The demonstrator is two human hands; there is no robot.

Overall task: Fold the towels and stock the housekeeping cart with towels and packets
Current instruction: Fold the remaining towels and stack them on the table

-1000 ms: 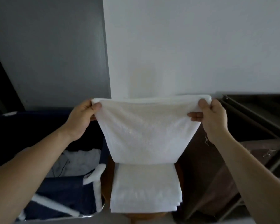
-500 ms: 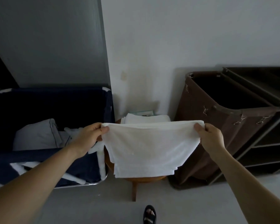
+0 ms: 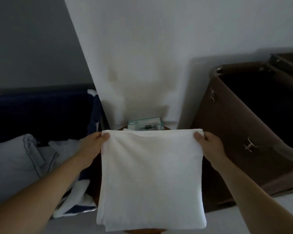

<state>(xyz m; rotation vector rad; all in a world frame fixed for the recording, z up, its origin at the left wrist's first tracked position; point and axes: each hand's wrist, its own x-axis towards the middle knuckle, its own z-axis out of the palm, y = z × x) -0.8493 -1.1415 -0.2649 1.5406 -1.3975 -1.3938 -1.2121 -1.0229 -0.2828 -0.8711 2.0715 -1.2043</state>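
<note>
A white folded towel (image 3: 150, 174) lies flat in front of me, covering a wooden stool (image 3: 143, 231) whose rim shows below its near edge. My left hand (image 3: 93, 146) pinches the towel's far left corner. My right hand (image 3: 208, 143) pinches the far right corner. Whether other towels lie beneath it is hidden. Behind the towel sits a small pale green packet box (image 3: 145, 124). The brown housekeeping cart bag (image 3: 240, 132) stands to the right, its opening dark.
A dark blue laundry bin (image 3: 41, 112) on the left holds a pale pillowcase (image 3: 15, 162) and loose white linen (image 3: 63, 146). A white wall rises behind the stool. The cart's dark shelf frame (image 3: 287, 59) sits at the far right. Pale floor shows at lower right.
Both hands lowered the towel from chest height onto the stool, where it now lies flat. My view tilted down and closer.
</note>
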